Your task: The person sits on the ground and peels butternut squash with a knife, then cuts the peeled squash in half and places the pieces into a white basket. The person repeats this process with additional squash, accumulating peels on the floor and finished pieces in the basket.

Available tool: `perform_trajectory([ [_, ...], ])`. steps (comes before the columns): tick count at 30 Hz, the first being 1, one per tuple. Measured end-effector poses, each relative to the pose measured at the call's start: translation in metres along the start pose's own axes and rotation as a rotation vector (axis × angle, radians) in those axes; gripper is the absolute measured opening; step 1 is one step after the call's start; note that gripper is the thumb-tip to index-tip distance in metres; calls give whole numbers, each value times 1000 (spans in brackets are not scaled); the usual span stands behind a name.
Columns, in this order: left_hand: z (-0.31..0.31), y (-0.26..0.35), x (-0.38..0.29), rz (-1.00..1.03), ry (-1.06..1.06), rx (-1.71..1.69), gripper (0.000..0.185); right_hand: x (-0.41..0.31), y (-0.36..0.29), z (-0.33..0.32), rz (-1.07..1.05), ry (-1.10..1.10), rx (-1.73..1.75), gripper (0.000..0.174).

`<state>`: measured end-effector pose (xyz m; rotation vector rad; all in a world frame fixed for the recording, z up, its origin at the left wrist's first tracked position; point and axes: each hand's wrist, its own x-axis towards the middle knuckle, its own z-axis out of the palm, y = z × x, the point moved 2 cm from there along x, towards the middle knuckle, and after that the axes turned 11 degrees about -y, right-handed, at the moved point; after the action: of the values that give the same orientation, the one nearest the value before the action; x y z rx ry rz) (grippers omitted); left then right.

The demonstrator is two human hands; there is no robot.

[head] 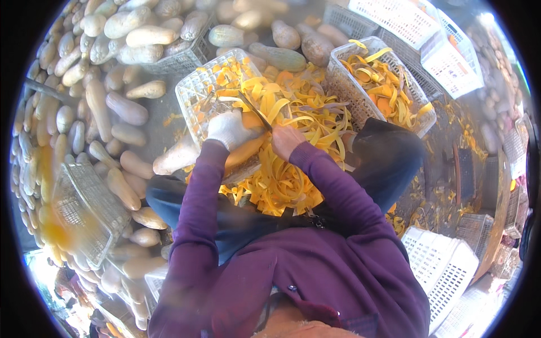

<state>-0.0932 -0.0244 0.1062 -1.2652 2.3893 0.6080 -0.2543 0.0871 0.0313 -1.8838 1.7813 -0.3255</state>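
My left hand [231,129], in a white knit glove, grips a partly peeled squash [245,152] whose orange flesh shows. My bare right hand [286,140] is closed around the handle of a long, narrow knife [253,109]. Its dark blade slants up and left, close above the squash. Below both hands, a heap of yellow-orange peel strips [296,173] spreads between my legs. Just beyond my left hand stands a white plastic crate [184,95] with orange scraps in it. An unpeeled tan squash [177,156] lies left of the gloved hand.
Another crate [338,76], full of peel strips, stands beyond my right knee. Many whole squashes [127,107] cover the floor at left, around a tilted crate [91,211]. More white crates [439,262] stand at lower right and stacked crates [452,63] at upper right.
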Motion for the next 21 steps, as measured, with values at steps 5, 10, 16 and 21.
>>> perform_trajectory([
  [5,7,-26,9,135,270,15,72,-15,-14,-18,-119,-108,-77,25],
  [10,7,-1,7,64,171,-11,67,-30,-17,-21,93,-134,-46,23],
  [16,11,-4,-1,63,191,28,79,7,-5,3,4,-95,-10,26],
  [21,1,-2,-2,63,101,-26,81,3,-10,2,36,-204,-40,28],
])
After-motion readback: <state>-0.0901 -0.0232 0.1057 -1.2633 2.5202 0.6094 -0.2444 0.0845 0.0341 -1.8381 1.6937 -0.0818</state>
